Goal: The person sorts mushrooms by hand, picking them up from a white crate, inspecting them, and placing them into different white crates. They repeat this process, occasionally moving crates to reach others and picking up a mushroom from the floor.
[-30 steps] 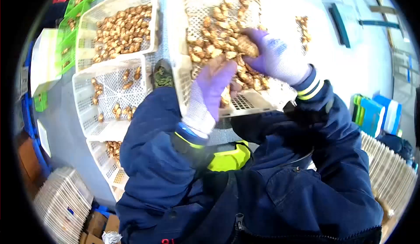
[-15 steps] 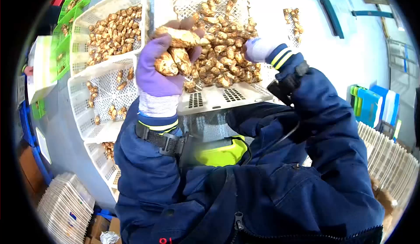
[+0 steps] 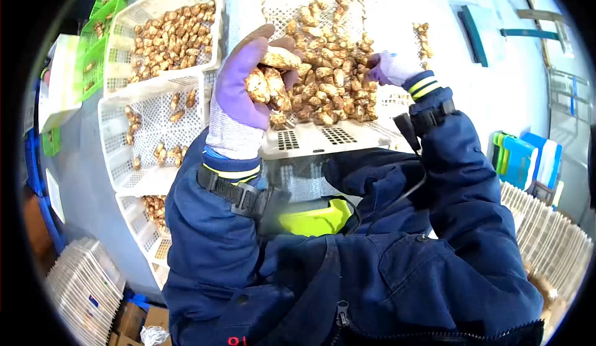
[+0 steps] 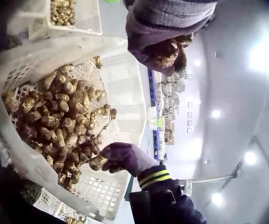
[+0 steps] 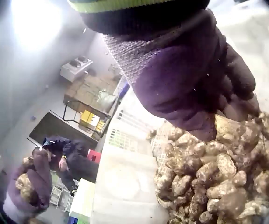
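Several stubby brown-and-cream mushrooms (image 3: 273,88) lie in the cupped, purple-gloved left hand (image 3: 239,91), which is raised over the left side of a white perforated crate (image 3: 310,144). Its fingers curl round them. Below and beside it, a heap of similar mushrooms (image 3: 326,79) covers much of the crate floor. At the heap's right edge, the gloved right hand (image 3: 394,68) reaches down. The left wrist view shows its thumb and fingers pinching one mushroom (image 4: 98,162). From the right wrist, that mushroom (image 5: 227,127) shows partly behind the thumb, among the others.
On the left stand a white crate full of mushrooms (image 3: 174,39), another with a few small groups (image 3: 164,113), and green crates (image 3: 93,67). Stacked white crates (image 3: 546,234) stand at the right. Another person (image 5: 71,158) appears in the right wrist view.
Both hands were together over the heap a second ago. The left moved left with several mushrooms and turned palm up; the right, which held a mushroom, moved to the heap's right edge.
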The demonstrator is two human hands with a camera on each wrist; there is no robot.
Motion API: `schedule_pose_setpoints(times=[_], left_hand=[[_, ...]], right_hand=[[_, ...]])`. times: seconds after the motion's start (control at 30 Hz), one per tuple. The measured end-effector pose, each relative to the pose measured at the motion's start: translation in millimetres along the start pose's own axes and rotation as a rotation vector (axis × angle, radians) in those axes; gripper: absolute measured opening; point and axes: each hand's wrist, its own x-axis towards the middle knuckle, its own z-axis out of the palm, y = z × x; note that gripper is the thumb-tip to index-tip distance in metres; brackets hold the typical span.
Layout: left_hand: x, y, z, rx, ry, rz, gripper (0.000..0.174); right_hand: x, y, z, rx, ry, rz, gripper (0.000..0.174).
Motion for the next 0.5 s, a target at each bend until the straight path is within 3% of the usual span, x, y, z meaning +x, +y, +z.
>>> schedule_pose_setpoints(times=[0.03,0.07,0.13,0.17,0.27,0.37,0.43,0.5], left_hand=[[-0.1,-1.5,2.0,0.018,-0.025,0.053,0.044],[3.3,5.2,12.6,-0.099,0.033,-0.109,0.052],[5.1,8.1,26.5,-0.34,0.029,-0.237,0.065],[5.9,5.9,30.1,-0.327,0.012,-0.253,0.072],[2.8,2.4,42.3,-0.377,-0.051,-0.248,0.075],[-2.5,0.3,56.7,-0.296,0.018,-0.256,0.08],[-7.2,0.5,62.7,-0.185,0.038,-0.248,0.08],[-5.2,-7.0,57.5,-0.226,-0.007,-0.289,0.08]], right_hand=[[-23.5,-9.0,-7.7,-0.046,0.086,-0.037,0.036],[-37.3,-6.2,-6.7,0.0,0.138,-0.097,0.031],[-67.3,-14.0,-0.9,-0.074,0.274,-0.098,0.031],[-74.1,-9.5,12.6,0.067,0.446,-0.258,0.036],[-111.7,-66.2,6.0,0.676,0.704,-0.409,0.035],[-137.5,-97.9,-4.7,0.9,0.769,-0.571,0.038],[-126.8,-99.5,1.4,0.596,0.947,-0.697,0.04],[-127.7,-102.1,6.8,0.403,0.965,-0.722,0.04]])
